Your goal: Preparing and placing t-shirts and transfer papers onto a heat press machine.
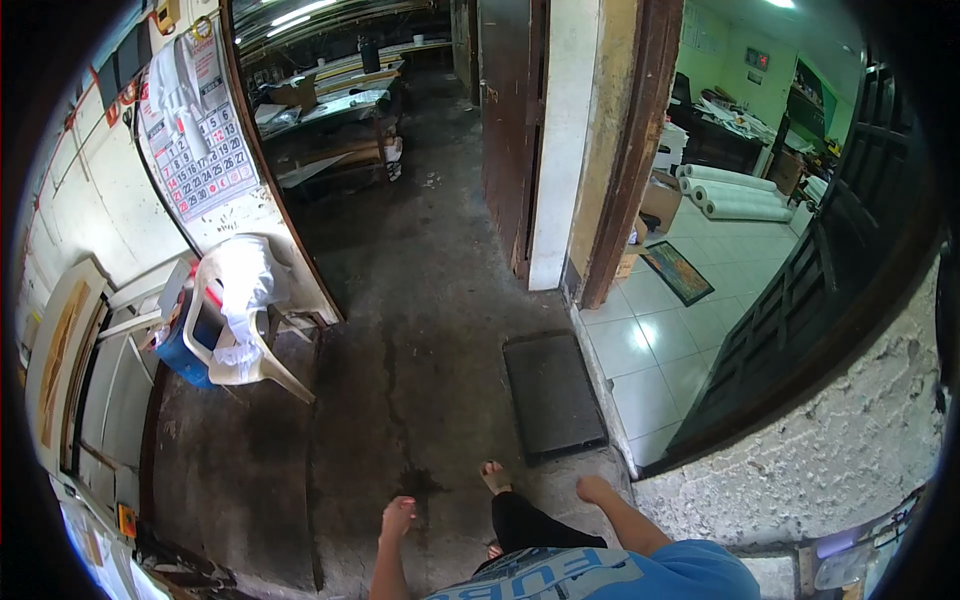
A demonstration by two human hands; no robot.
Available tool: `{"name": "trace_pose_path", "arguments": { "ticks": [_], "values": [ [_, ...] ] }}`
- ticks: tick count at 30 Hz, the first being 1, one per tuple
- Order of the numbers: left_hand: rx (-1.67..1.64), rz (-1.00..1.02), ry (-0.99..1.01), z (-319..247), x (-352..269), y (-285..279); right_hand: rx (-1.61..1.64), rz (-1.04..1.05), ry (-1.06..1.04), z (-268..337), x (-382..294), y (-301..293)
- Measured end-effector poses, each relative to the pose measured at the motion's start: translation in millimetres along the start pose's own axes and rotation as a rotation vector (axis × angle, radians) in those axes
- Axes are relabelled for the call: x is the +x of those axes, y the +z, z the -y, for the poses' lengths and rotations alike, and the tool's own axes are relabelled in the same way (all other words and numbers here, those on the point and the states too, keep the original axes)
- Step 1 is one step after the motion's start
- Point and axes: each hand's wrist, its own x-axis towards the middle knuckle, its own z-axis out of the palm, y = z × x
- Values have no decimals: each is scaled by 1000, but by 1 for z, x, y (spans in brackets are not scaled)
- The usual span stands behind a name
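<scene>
My left hand (399,517) hangs over the dark concrete floor (360,420), its fingers loosely curled, with nothing seen in it. On the other side of my body, my right hand (595,490) is curled in a loose fist, near the threshold (616,442); no object shows in it. One bare-toed foot (495,477) is stepped forward between the hands. A black doormat (555,395) lies on the floor ahead of my right hand, beside the raised tiled doorway.
A plastic armchair (281,371) draped with white cloth (244,281) and a blue drum (187,352) stand left. Ahead, a cluttered worktable (330,112) lies past a brown door (510,135). Right, a dark panelled door (817,262) opens onto tiles with white rolls (742,202) and a mat (677,273).
</scene>
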Motion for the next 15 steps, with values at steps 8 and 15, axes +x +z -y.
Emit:
{"name": "trace_pose_path", "arguments": {
  "ticks": [8, 15],
  "values": [
    [-13, 466, -268, 26, 82, 6, 196, 503, -135, 11, 60, 16],
    [334, 428, -410, -29, 119, -107, 361, 321, 46, 133, 271, -122]
  ]
}}
